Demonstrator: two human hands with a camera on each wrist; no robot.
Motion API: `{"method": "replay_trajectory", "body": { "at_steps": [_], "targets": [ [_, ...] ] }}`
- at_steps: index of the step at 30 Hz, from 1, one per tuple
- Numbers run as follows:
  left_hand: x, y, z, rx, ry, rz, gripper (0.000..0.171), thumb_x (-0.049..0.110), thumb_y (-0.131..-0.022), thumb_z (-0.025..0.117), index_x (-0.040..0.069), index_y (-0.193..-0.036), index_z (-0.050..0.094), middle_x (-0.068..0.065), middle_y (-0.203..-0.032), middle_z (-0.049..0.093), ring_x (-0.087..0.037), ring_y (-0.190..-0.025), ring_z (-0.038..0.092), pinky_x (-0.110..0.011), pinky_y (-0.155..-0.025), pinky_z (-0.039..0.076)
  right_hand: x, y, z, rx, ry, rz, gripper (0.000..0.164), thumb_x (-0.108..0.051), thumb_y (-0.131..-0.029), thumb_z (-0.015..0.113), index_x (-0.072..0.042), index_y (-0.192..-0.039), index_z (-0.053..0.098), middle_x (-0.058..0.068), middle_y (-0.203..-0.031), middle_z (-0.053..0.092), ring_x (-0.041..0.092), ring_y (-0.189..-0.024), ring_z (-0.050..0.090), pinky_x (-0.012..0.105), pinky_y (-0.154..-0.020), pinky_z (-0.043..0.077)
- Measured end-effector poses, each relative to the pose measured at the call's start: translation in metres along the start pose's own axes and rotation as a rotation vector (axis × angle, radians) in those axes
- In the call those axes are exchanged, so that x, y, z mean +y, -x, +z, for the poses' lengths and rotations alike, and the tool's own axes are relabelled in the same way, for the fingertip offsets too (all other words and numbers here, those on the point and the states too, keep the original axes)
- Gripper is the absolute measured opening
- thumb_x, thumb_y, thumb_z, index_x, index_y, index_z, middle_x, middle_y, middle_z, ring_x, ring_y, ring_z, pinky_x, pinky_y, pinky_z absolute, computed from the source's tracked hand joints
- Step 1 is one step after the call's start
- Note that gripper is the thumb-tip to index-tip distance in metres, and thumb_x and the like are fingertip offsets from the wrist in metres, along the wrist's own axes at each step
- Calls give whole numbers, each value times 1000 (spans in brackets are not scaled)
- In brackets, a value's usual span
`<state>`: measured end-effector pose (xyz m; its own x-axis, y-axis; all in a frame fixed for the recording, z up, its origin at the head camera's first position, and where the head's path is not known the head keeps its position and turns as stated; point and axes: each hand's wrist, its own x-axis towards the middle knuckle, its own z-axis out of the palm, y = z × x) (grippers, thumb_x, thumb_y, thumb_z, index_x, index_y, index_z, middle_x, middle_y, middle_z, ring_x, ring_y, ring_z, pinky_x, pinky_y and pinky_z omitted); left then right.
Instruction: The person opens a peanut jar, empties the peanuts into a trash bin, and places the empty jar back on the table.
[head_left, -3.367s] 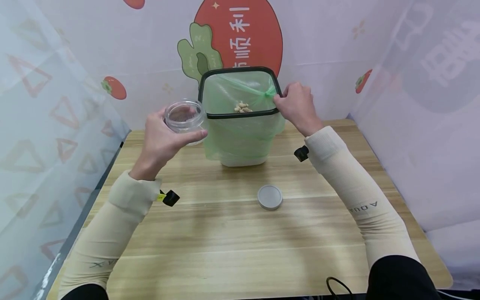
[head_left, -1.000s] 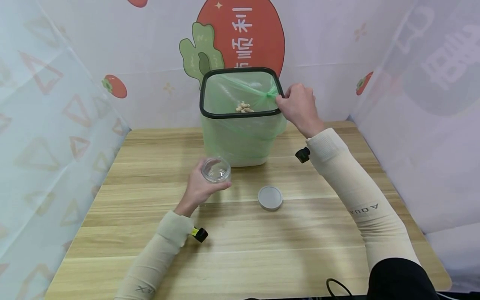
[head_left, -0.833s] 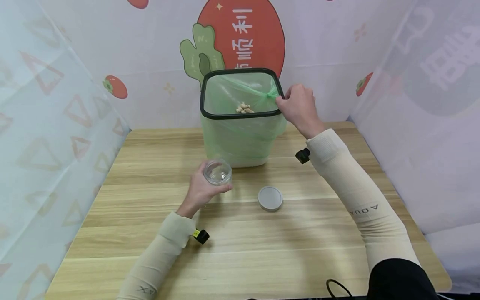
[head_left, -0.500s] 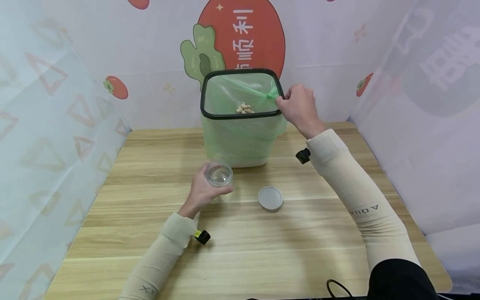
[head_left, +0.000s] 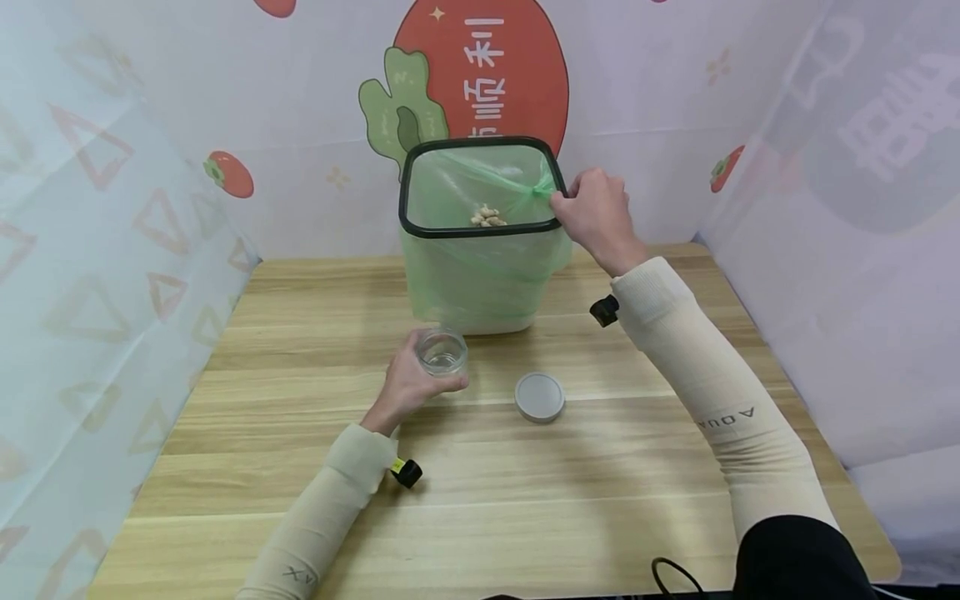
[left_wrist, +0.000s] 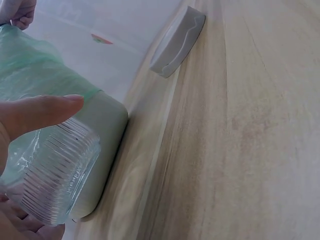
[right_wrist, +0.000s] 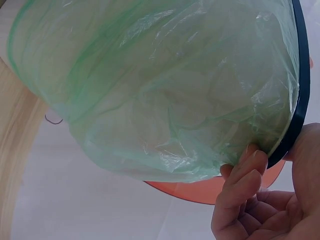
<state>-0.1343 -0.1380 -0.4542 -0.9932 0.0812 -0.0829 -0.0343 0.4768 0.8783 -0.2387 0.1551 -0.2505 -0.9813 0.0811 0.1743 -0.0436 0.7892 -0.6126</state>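
My left hand (head_left: 408,379) holds a clear ridged jar (head_left: 442,360) with its mouth up, low over the table in front of the bin. In the left wrist view the thumb (left_wrist: 47,111) lies along one side of the jar and the fingers curl at the other. My right hand (head_left: 598,218) grips the right side of the black rim (head_left: 480,232) of a trash bin lined with a green plastic bag (head_left: 480,275). In the right wrist view its fingers (right_wrist: 245,187) press the bag just under the rim. Pale peanut-like pieces (head_left: 488,217) lie inside the bag.
A round grey lid (head_left: 539,397) lies flat on the wooden table (head_left: 480,500), right of the jar. Printed cloth walls (head_left: 315,125) stand behind and at both sides. A black cable (head_left: 677,568) loops over the front edge.
My left hand has brought the jar from beside the bin's rim down towards the table in front of it, lately shifting slightly nearer and right. The right hand stays at the rim.
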Motion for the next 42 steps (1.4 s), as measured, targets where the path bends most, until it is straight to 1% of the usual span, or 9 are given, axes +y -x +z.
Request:
{"method": "replay_trajectory", "body": {
  "at_steps": [5,10,18,30,34,38,42],
  "targets": [
    [-2,0,2,-13,-18,-25,100,27,-65,102,17,-149,47,-13,-140,60,-37,-128,59,-55,-110,50,-1,-1,0,-6,-2,4,34,-27,-100,58,-6,-75,63,1,-66,57,20,-65,56,31,-58,48],
    [-8,-1,6,-11,-21,-12,97,26,-64,102,17,-145,50,-14,-136,64,-36,-126,61,-55,-109,50,-2,-1,1,-11,-2,11,35,-28,-100,58,-6,-75,64,2,-68,59,22,-68,58,32,-60,48],
    [-10,-2,8,-5,-23,-13,100,28,-63,102,15,-146,49,-11,-137,64,-35,-127,60,-54,-112,48,-2,-2,1,2,-2,-1,36,-27,-100,58,-8,-70,59,-3,-58,50,19,-62,52,31,-57,44],
    [-10,-2,10,-28,-45,-25,97,26,-65,102,18,-146,49,-11,-139,62,-36,-126,60,-55,-109,49,0,-1,0,5,-2,2,33,-27,-100,58,-6,-76,64,1,-65,58,20,-66,56,31,-59,47],
    [-12,-2,11,-34,-63,-22,100,28,-65,102,16,-148,47,-11,-140,62,-36,-127,60,-56,-110,48,1,-1,0,10,-1,-1,32,-26,-100,58,-6,-76,64,2,-66,58,20,-65,56,31,-59,47],
    [-13,-2,12,-47,-61,-26,103,28,-65,102,14,-150,45,-12,-141,61,-36,-128,60,-56,-112,47,1,-1,1,7,-3,-4,31,-26,-100,58,-6,-77,65,2,-69,59,20,-66,56,31,-59,47],
    [-12,-2,13,-51,-58,-32,103,26,-66,101,14,-151,44,-12,-142,61,-37,-129,60,-57,-113,47,2,-1,0,12,0,-11,32,-26,-100,57,-7,-75,63,1,-65,56,19,-64,54,31,-58,46]
  ]
}}
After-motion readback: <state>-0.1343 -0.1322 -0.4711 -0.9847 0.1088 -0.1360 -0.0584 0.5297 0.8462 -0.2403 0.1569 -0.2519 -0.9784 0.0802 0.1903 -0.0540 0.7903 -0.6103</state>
